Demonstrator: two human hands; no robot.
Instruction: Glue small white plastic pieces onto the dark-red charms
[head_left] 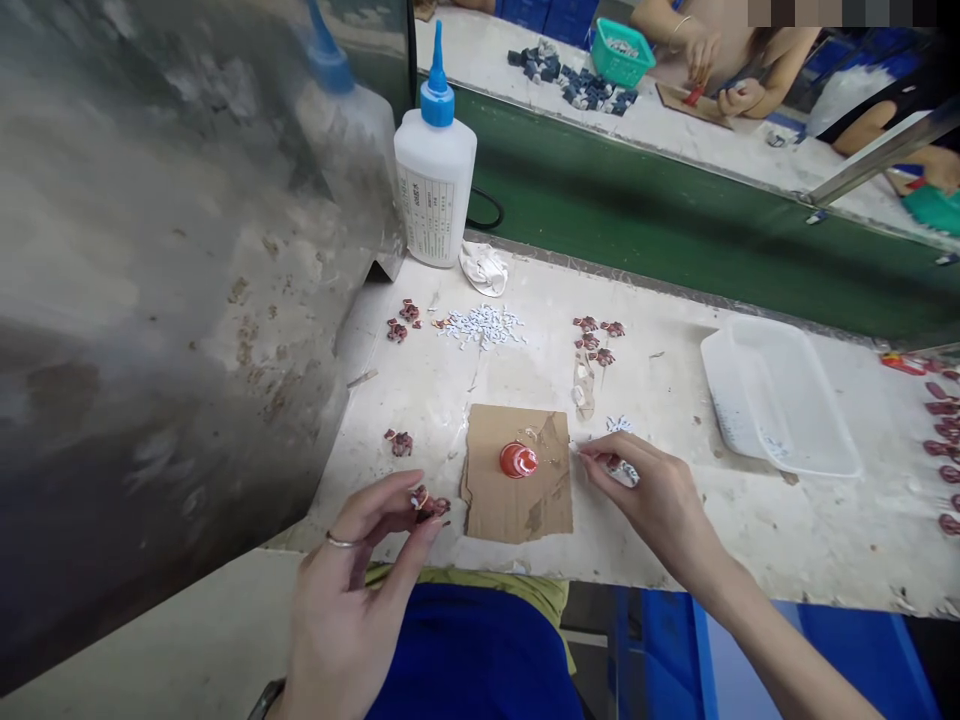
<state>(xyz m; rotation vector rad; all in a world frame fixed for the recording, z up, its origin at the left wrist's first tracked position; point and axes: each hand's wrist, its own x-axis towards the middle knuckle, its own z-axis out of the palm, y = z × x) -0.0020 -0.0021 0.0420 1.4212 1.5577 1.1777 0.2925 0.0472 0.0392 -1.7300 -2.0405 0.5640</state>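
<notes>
My left hand (349,585) holds a small brown figurine (429,505) between thumb and fingers, left of a cardboard piece (487,515). On the cardboard sits a small red cap-like dish (514,459) with a glossy surface. My right hand (660,490) is just right of the cardboard, thumb and forefinger pinched together; whatever lies between the tips is too small to make out. Beneath and behind that hand lie small white pieces (619,424), partly hidden. Another brown figurine (400,443) rests on the table beyond my left hand.
A white glue bottle (435,185) with a blue nozzle and a crumpled tissue (484,269) stand at the back. Nearby lie a pile of white bits (484,325) and brown figurines (600,340). A plastic tray (787,400) is right; a metal panel (187,250) walls the left. Co-workers sit opposite.
</notes>
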